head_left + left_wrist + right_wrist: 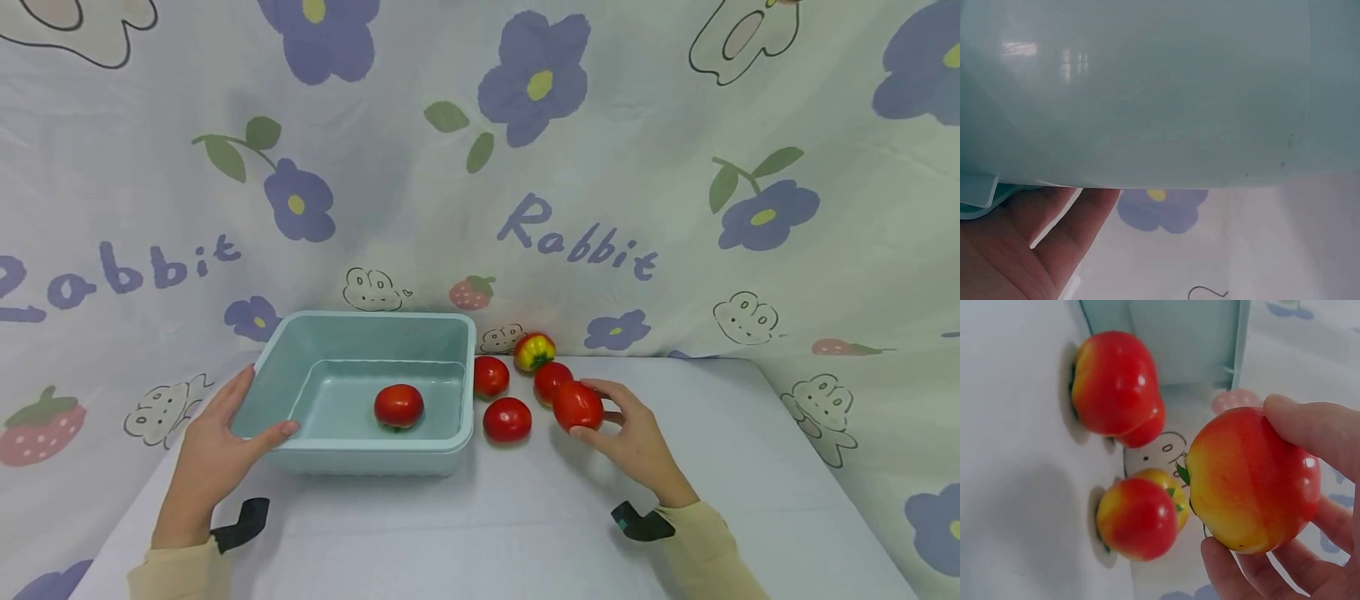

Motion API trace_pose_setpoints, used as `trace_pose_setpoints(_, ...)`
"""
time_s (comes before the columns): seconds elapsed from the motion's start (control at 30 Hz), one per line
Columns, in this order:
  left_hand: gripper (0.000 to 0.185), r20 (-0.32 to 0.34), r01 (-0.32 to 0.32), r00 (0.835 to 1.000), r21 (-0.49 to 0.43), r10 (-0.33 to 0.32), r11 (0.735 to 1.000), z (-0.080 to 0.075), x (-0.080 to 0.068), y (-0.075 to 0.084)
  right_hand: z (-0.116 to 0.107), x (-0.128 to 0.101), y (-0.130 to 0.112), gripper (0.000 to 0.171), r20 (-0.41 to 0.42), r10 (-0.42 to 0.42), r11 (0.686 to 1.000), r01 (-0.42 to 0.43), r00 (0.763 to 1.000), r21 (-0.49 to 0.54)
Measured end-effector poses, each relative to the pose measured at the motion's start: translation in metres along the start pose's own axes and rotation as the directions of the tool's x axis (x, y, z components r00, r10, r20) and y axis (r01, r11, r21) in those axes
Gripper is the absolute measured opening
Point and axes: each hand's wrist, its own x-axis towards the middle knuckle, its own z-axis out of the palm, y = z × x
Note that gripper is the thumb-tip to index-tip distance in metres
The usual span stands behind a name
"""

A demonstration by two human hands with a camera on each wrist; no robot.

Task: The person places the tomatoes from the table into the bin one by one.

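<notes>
My right hand [630,433] grips a red tomato [578,406] between thumb and fingers, lifted off the table. In the right wrist view this tomato [1254,481] shows a yellow-orange patch and a green stem end. My left hand [217,442] holds the near left corner of a light blue-green plastic box [375,458], thumb over the rim and fingers along the outer left side. One tomato [398,406] lies inside the box. The left wrist view is mostly filled by the box wall [1160,94], with part of the left hand [1035,244] under its rim.
Right of the box, several more tomatoes stand on the white table: a near one [507,420], one by the box wall [491,377], one behind the held tomato [552,381] and a red-yellow one [534,352] at the back. A patterned cloth [420,208] hangs behind.
</notes>
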Motion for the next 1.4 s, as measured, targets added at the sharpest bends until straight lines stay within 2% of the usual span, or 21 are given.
trace_pose_setpoints(0.23,0.103,-0.002,-0.002,1.000,0.007,0.003,1.000,0.000,0.001,0.001,0.003,0.002,-0.009,0.067,-0.022,-0.041,0.999,0.042,0.999,0.021)
trace_pose_setpoints(0.73,0.102,-0.012,-0.019,1.000,0.017,0.020,1.000,0.000,0.001,0.001,0.012,0.005,-0.031,0.067,-0.051,-0.070,0.994,0.074,0.996,0.086)
trace_pose_setpoints(1.4,0.103,-0.008,-0.007,1.000,0.007,0.007,1.000,0.000,0.000,0.000,0.029,0.015,-0.062,0.065,-0.080,-0.145,0.967,0.158,0.986,0.200)
